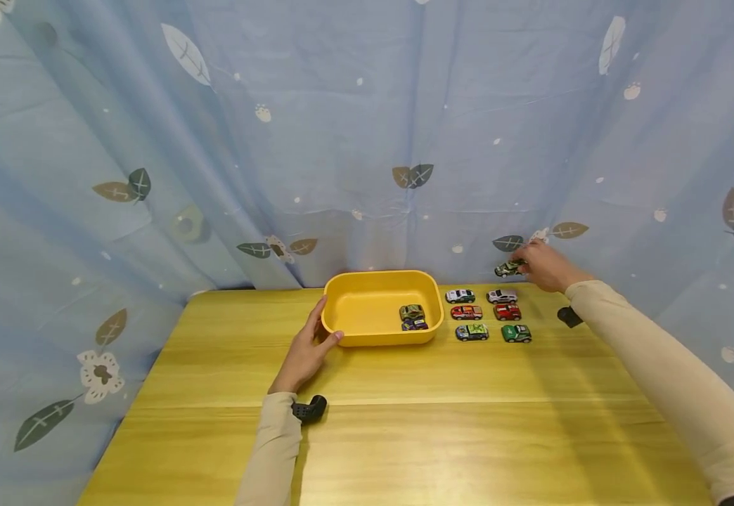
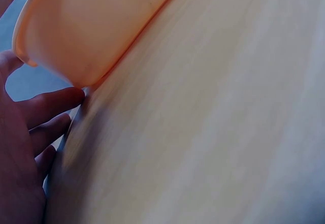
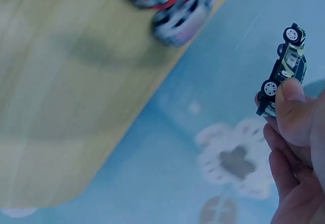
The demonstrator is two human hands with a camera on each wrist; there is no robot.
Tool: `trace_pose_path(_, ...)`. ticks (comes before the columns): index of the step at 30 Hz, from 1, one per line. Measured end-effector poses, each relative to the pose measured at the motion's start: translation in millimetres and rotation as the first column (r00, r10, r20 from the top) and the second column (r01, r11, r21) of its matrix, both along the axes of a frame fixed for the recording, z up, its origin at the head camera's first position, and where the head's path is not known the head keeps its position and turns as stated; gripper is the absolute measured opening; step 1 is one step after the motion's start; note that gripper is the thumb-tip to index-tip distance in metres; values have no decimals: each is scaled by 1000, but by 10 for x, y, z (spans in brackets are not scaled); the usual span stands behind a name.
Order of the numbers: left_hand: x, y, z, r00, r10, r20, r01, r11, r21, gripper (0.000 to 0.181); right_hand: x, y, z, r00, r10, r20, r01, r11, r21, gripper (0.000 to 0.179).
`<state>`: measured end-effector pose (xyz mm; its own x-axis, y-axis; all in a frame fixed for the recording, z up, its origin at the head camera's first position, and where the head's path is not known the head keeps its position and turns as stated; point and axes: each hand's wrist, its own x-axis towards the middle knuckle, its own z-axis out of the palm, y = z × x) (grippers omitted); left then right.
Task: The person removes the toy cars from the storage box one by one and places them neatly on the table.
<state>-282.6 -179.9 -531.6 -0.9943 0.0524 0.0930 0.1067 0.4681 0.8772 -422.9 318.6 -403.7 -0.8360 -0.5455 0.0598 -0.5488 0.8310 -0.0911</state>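
Observation:
My right hand (image 1: 547, 266) pinches a camouflage toy car (image 3: 288, 71) between thumb and fingers, raised above the table's back edge in front of the curtain. At its left end, the yellow plastic bin (image 1: 367, 339) is held by my left hand (image 1: 304, 355), thumb at the near rim and fingers along the outer side. Inside the bin's right end lie an olive toy car (image 1: 412, 311) and a blue toy car (image 1: 414, 325). Right of the bin, several toy cars stand in two columns, among them a white-and-green car (image 1: 460, 296), a red car (image 1: 507, 312) and a green car (image 1: 516, 334).
The wooden table (image 1: 443, 436) stretches in front of the bin. A blue curtain (image 1: 342, 140) with leaf prints hangs behind and at both sides. A black wrist device (image 1: 310, 410) sits on the left forearm, another (image 1: 569, 317) near the right wrist.

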Motion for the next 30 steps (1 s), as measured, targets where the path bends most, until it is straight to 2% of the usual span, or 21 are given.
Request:
trace_pose_path(5,8,-17,8,1000,-4,-3,4,1000,-2,85,6,229,-117,1000,-20,-4,19,1000,-2,25)
trace_pose_path(12,-2,-22,18,1000,0,-4,0,1000,-11,86,33,396,-310,999,-37,6,37,999,12,26)
trace_pose_path(19,-11,0,21,1000,-9,3,9,1000,-5,85,49,575,-491,999,-37,-18,38,999,15,26)
trace_pose_path(30,-15,0,6,1000,0,6,0,1000,-7,85,82,702,-733,996,-84,-32,83,996,-22,23)
